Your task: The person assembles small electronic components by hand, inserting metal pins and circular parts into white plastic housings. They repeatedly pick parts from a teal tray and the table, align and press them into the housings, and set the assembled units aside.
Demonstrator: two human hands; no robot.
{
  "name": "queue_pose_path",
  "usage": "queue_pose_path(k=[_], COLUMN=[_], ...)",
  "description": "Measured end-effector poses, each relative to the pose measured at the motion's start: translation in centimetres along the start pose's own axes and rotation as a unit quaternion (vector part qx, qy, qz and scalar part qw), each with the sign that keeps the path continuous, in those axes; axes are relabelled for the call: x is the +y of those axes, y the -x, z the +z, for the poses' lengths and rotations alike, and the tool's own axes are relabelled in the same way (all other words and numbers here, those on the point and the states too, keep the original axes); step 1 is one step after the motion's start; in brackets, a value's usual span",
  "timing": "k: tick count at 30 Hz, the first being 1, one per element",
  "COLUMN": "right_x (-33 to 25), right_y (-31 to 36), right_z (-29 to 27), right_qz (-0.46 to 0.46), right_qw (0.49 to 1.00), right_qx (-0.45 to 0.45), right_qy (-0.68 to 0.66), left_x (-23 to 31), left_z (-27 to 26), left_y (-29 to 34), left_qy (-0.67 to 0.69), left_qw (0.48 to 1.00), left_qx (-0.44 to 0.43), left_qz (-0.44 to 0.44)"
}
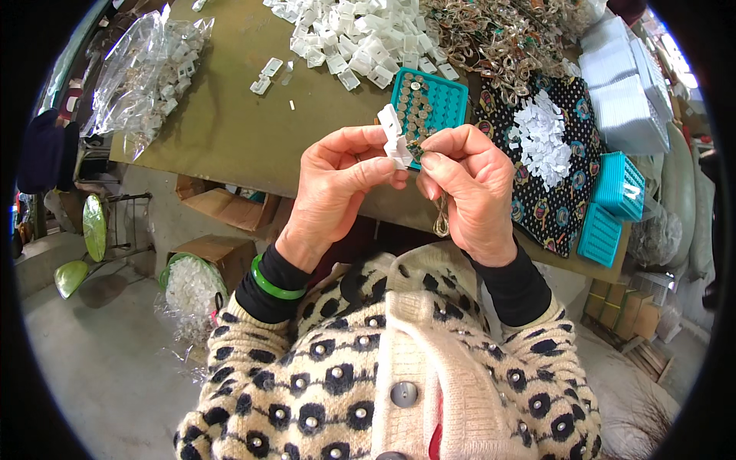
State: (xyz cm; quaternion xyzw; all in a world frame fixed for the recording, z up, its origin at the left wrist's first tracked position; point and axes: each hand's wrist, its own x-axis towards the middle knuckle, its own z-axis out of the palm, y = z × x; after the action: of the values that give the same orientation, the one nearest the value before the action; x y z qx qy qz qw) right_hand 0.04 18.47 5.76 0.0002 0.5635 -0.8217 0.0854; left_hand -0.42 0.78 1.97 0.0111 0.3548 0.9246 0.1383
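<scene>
Between the thumb and fingers of my left hand (333, 176) is a small white plastic case (390, 121), tilted upward, with a second white part next to my thumb. My right hand (475, 184) pinches a thin cord (441, 218), which hangs in a loop below the fingers. A small dark piece shows at its fingertips, close to the case; its kind is too small to tell. Just beyond both hands lies a teal compartment tray (451, 98), partly covered by them, with small round metallic discs (412, 107) on its left side.
A heap of white plastic cases (345, 38) lies at the back, beside a pile of looped cords (510, 38). Small white paper pieces (543, 142) rest on a dark patterned cloth (498, 207). Stacked teal trays (617, 188) stand right; a clear bag (149, 84) of cases lies left.
</scene>
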Motion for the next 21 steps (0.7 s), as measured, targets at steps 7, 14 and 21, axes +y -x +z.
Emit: queue_pose_path(k=[7,14,21], right_x=[-0.5,1.3,2.6], right_y=[0.9,0.5,1.0], right_z=[1.5,2.1,3.0], right_qz=[-0.022,-0.193,-0.247], right_qw=[0.996,0.946,0.912], right_qx=[0.006,-0.009,0.036], right_qy=[0.09,0.26,0.325], left_x=[-0.8,-0.2,0.7], left_z=[0.5,0.5,0.6], left_y=[0.4,0.8,1.5], left_qy=[-0.051,-0.035,-0.036], left_qw=[0.993,0.994,0.994], left_qx=[0.02,0.023,0.073], left_qz=[0.107,0.105,0.075])
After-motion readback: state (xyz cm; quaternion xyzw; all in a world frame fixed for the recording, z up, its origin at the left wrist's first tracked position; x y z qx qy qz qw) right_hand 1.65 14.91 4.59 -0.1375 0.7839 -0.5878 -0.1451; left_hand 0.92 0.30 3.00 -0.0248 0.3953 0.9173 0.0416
